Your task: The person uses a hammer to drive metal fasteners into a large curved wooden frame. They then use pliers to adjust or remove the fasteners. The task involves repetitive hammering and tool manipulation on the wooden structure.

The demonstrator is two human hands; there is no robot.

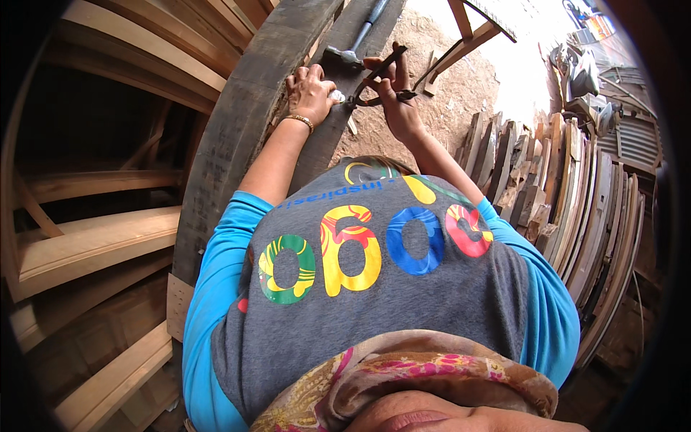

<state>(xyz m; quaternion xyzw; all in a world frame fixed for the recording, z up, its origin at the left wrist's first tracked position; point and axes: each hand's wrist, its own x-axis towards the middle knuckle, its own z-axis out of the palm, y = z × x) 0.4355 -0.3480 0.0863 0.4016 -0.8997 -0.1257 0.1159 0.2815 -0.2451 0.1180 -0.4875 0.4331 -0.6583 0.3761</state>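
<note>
My right hand (396, 101) is wrapped around a dark metal pair of pincers (389, 63). One handle slants up past the fingers, and the tool's head sits low on the left, close to the other hand. Fingers bent, my left hand (309, 93) presses on the dark wooden plank (320, 147). A small white piece (336, 96) shows at its thumb; what it is I cannot make out. Just beyond both hands, a hammer (345, 56) lies on the plank, its handle pointing away from me.
A thick dark beam (227, 155) runs along my left. Past it, pale timber (101, 248) is stacked on a rack. Many upright boards (576, 194) lean in a row on the right. A wooden frame (468, 47) stands on the sandy ground (468, 90) ahead.
</note>
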